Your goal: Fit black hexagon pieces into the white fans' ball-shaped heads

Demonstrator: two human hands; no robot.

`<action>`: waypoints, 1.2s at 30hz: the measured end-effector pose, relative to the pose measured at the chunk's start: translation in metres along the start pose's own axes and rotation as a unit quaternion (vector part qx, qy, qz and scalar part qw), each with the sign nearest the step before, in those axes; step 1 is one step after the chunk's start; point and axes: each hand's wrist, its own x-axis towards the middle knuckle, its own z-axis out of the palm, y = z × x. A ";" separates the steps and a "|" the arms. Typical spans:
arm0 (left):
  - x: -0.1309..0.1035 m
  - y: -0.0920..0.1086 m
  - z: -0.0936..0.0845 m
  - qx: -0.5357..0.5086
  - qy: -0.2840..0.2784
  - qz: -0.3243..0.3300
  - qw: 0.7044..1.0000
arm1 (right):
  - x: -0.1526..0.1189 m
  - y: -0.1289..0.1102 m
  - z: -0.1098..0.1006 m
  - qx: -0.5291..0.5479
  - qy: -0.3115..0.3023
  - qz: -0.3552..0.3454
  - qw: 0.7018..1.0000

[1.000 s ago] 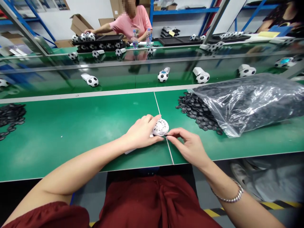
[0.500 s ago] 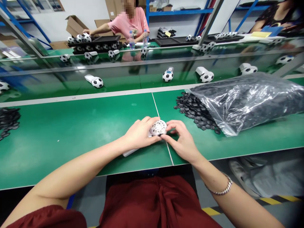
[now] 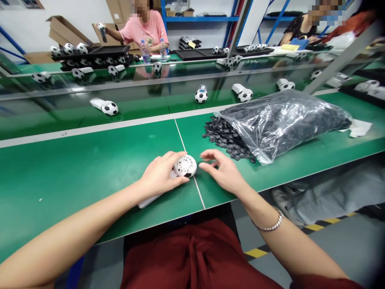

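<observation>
- We count two bare hands at work over one green bench [image 3: 90, 160].
- Left hand [image 3: 164, 172]: curled around one white device [image 3: 185, 165], thumb at the lower side of its round, slotted head, fingers along the upper side. The device lies at the bench's front, its handle [image 3: 147, 201] jutting out below the wrist.
- A black patch shows on the head's lower rim.
- Right hand [image 3: 224, 172]: thumb and fingertips parted, just beside the head and apart from it. One bracelet [image 3: 275, 226] on this wrist.
- Beyond the right hand, we note one heap of black pieces [image 3: 224, 136], too many to count, at the mouth of one clear bag [image 3: 279, 124] holding more.
- Past the bench edge, we count four ball-headed units [image 3: 110, 107] plainly; others toward the right are partly hidden.
- Farther off: two bottles [image 3: 144, 52], and one co-worker in a pink shirt [image 3: 146, 28], one hand raised with a ball-headed item.
</observation>
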 end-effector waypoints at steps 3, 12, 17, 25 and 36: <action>0.000 0.001 -0.002 0.008 -0.021 -0.004 1.000 | 0.006 0.027 -0.036 -0.230 0.118 -0.016 0.966; 0.008 -0.005 -0.008 0.065 -0.038 0.078 0.994 | 0.012 0.047 -0.062 -0.505 0.013 -0.070 0.860; 0.010 -0.007 -0.008 0.068 -0.037 0.106 0.991 | 0.021 0.045 -0.058 -0.553 0.020 -0.075 0.829; 0.009 -0.007 -0.009 0.033 -0.054 0.081 0.995 | 0.010 0.004 -0.038 -0.208 -0.050 -0.092 0.973; 0.008 0.009 -0.002 0.003 -0.045 0.029 0.999 | 0.001 -0.031 -0.005 -0.039 -0.136 -0.141 0.980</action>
